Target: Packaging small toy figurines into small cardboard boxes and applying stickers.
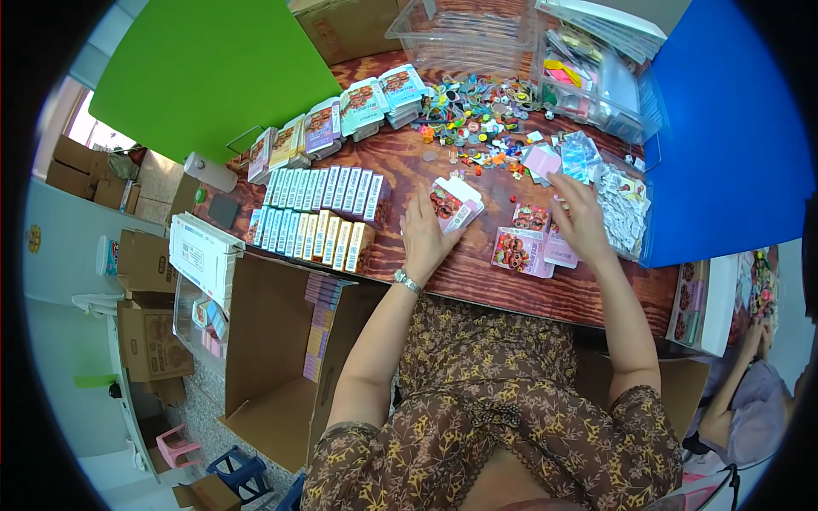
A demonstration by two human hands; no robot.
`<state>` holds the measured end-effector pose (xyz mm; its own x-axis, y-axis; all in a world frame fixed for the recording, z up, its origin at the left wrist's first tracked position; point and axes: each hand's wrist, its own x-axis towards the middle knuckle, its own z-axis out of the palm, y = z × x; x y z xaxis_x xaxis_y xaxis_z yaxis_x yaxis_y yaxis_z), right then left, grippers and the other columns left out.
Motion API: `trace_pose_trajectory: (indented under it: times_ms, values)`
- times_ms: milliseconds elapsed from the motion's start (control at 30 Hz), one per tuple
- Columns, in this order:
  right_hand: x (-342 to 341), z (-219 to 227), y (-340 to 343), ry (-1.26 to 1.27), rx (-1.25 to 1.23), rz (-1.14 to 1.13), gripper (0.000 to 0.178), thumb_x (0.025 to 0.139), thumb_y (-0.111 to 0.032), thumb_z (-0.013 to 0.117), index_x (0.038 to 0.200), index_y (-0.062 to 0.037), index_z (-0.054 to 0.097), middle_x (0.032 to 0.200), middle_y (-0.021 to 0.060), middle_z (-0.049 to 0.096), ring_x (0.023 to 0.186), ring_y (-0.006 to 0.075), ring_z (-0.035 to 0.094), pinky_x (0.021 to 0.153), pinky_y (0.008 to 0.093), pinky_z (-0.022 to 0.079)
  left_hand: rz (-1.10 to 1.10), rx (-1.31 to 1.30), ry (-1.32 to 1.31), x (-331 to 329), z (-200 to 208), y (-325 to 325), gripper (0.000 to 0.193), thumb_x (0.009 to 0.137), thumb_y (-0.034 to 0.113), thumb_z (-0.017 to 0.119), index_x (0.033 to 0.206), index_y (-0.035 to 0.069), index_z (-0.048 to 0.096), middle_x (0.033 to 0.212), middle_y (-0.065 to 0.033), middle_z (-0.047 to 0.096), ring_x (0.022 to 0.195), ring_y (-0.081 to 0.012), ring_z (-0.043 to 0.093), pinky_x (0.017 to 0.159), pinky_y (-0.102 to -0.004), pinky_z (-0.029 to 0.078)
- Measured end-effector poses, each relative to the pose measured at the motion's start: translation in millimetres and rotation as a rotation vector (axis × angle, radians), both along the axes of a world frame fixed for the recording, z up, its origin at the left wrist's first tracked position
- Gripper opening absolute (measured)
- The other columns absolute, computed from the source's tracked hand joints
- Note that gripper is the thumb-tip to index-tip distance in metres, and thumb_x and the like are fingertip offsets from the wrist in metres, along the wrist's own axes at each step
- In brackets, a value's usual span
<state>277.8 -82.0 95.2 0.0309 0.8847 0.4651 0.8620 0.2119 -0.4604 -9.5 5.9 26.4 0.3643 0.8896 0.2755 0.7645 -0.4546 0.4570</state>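
In my left hand (426, 234) is a small printed cardboard box (446, 204), its white top flap standing up. The hand lies along its left side, the thumb at its near end. My right hand (582, 220) reaches forward over the table, fingers apart and slightly bent. Its fingertips are close to a pale pink card (543, 162); whether they touch it I cannot tell. Below that hand lie several flat printed pink boxes (518, 250), partly overlapping. White printed slips (623, 204) are heaped in a clear tray to its right.
Two rows of filled small boxes (319, 189) stand at left, with stacks of flat cartons (362, 106) behind. Loose colourful trinkets (477, 119) spread across the far middle. A clear bin (596, 85) holds packets. A green panel (213, 68) and a blue panel (733, 128) flank the table.
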Motion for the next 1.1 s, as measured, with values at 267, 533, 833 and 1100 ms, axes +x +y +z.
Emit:
trace_pose_trajectory:
  times_ms: [267,533,833,1100]
  values:
    - [-97.4,15.0,-11.7,0.192,0.148,0.235,0.04,0.087,-0.004,0.071,0.126,-0.0068,0.065,0.132,0.018,0.059,0.115,0.0334,0.063,0.094,0.0407,0.053,0.025,0.068,-0.385,19.1,50.9,-45.7,0.082,0.068,0.017,0.084,0.135,-0.004,0.042,0.119,-0.0233,0.051,0.11,-0.0401,0.054,0.091,-0.0458,0.048]
    - [-111.5,14.0,-16.6,0.065,0.329,0.176,0.033,0.082,-0.009,0.078,0.114,-0.0074,0.07,0.135,0.0227,0.058,0.11,0.0356,0.065,0.088,0.0418,0.055,-0.045,0.156,-0.526,22.5,75.6,-67.5,0.076,0.069,0.011,0.083,0.135,0.004,0.046,0.117,-0.0205,0.055,0.106,-0.037,0.058,0.085,-0.0446,0.053]
    - [-110.3,20.2,-27.8,0.563,0.06,0.178,0.027,0.093,-0.013,0.069,0.117,-0.0028,0.065,0.121,0.0144,0.066,0.103,0.0257,0.067,0.086,0.0355,0.054,-0.125,0.18,-0.386,15.3,67.5,-70.2,0.071,0.065,0.008,0.083,0.127,0.008,0.05,0.119,-0.019,0.055,0.108,-0.0382,0.057,0.088,-0.0449,0.051]
    - [-116.2,22.5,-25.2,1.067,-0.27,0.285,0.023,0.104,-0.014,0.056,0.12,0.0003,0.063,0.11,0.0034,0.066,0.097,0.0071,0.06,0.079,0.0239,0.051,-0.116,0.271,-0.299,13.6,63.7,-70.7,0.076,0.065,0.007,0.084,0.132,0.007,0.049,0.125,-0.0206,0.055,0.111,-0.0399,0.057,0.09,-0.0443,0.051]
